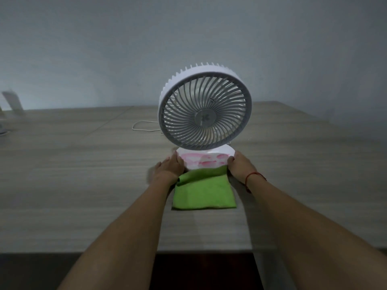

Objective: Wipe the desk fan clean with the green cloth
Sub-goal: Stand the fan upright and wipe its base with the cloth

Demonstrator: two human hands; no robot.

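Note:
A white desk fan (204, 109) with a round grille stands upright on the wooden desk, facing me. Its flat round base (206, 159) has a pink pattern. My left hand (170, 166) grips the left side of the base and my right hand (239, 166) grips the right side. A red string circles my right wrist. The folded green cloth (204, 192) lies flat on the desk just in front of the base, between my forearms, with its far edge curled up against the base. Neither hand holds the cloth.
The desk (83, 174) reaches back to a grey wall. A white cable (142, 126) loops on the desk behind the fan, to its left. A pale blurred object (12, 103) stands at the far left. The desk's front edge (199, 251) runs below the cloth.

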